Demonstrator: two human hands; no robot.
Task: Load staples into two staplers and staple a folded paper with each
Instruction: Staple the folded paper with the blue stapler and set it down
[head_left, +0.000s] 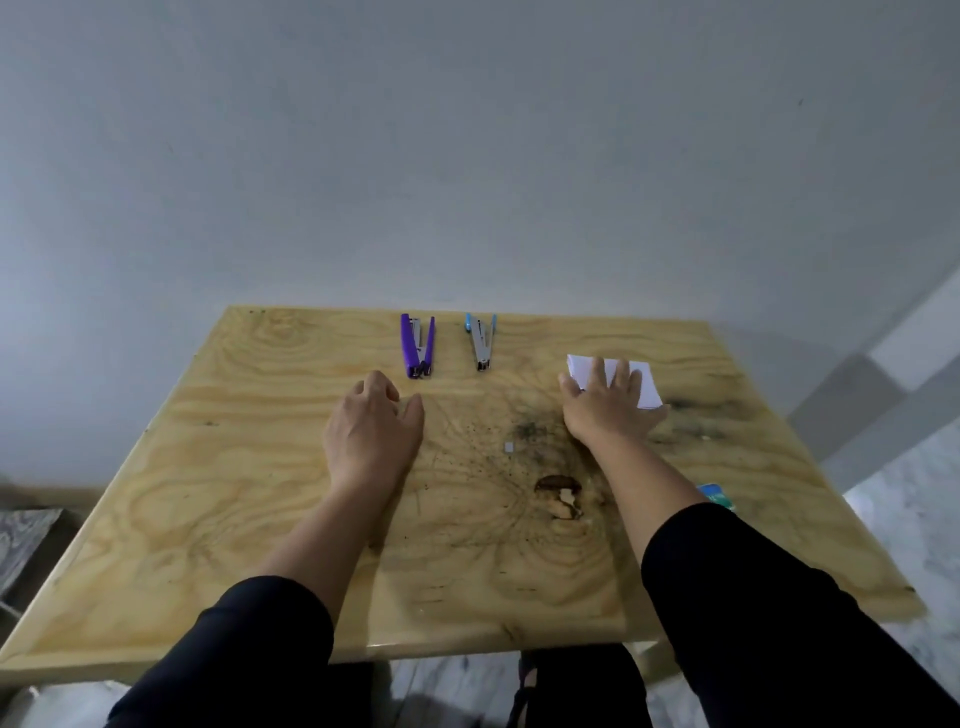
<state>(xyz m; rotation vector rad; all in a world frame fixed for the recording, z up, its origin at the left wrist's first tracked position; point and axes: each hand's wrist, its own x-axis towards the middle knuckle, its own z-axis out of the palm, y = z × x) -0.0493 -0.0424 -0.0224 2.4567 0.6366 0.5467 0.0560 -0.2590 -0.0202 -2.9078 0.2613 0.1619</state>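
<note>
two staplers (449, 344) left of paper (644, 384)

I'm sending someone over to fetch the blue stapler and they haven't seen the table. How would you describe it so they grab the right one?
Look at the far edge of the wooden table, where two staplers lie side by side, both hinged open in a V. The blue stapler is the right one of the pair, between the purple stapler and the white folded paper. It is mostly bare metal with light blue tips; its neighbour is solid purple.

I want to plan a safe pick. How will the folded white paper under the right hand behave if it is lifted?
The folded paper looks thin, so probably light and floppy. It lies flat on the table, so its edge may be hard to catch. The right hand presses it with spread fingers; without that it might slide.
</note>
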